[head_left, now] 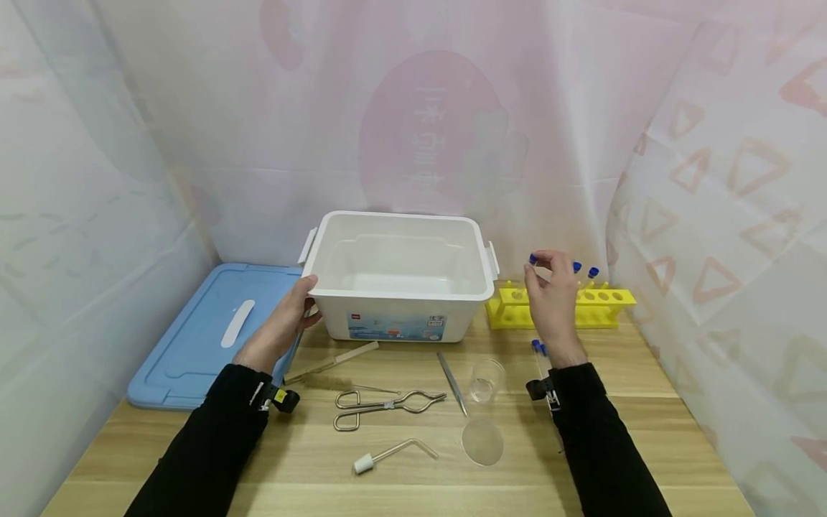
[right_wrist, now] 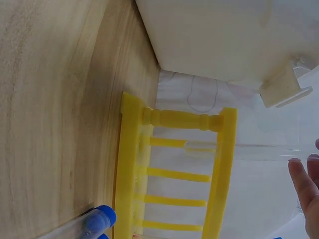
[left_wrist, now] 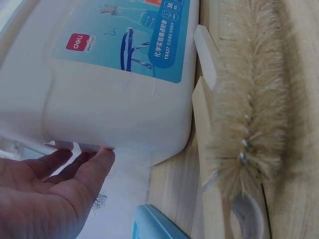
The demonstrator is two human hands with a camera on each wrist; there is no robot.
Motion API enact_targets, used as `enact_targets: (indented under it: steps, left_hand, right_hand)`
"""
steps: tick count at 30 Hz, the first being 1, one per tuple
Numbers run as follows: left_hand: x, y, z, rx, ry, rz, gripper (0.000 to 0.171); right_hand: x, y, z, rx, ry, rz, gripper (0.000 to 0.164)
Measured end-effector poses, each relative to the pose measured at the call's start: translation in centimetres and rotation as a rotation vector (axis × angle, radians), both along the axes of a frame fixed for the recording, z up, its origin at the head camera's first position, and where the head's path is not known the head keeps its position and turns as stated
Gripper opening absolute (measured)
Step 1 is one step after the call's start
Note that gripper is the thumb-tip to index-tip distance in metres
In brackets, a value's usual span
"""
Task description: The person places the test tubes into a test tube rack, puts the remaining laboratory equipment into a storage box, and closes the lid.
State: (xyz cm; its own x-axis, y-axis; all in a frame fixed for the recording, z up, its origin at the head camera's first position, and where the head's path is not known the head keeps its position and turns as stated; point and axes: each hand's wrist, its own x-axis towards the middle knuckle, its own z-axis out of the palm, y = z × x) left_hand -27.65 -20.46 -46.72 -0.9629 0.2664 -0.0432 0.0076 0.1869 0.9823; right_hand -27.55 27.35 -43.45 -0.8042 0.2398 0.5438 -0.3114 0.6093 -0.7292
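Observation:
My right hand (head_left: 554,294) pinches a test tube (right_wrist: 264,152) with a blue cap (head_left: 533,258) near its top. In the right wrist view its rounded lower end passes through the top plate of the yellow test tube rack (right_wrist: 228,169). Two other blue-capped tubes (head_left: 592,273) stand in the rack, behind the hand. My left hand (head_left: 284,319) rests at the left front corner of a white plastic box (head_left: 397,316). In the left wrist view its fingertips (left_wrist: 105,155) touch the box wall, fingers fairly straight.
A blue lid (head_left: 194,345) leans by the box's left side. In front lie a brush (head_left: 329,380), crucible tongs (head_left: 388,406), tweezers (head_left: 452,384), a glass beaker (head_left: 486,380), a clear disc (head_left: 482,442) and a bent tube with a white stopper (head_left: 364,464). More capped tubes (right_wrist: 97,221) lie beside the rack.

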Motion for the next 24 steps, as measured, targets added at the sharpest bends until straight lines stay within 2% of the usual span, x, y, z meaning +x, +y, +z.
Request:
enact_targets:
  steps: [12, 24]
  left_hand:
    - [0.0, -0.1, 0.0, 0.009, 0.004, -0.005, 0.087]
    - [-0.1, -0.1, -0.1, 0.019, -0.005, -0.003, 0.088]
  right_hand:
    - [-0.6, 0.0, -0.9, 0.045, -0.019, 0.009, 0.027]
    - [-0.6, 0.0, -1.3, 0.063, -0.087, 0.035, 0.028]
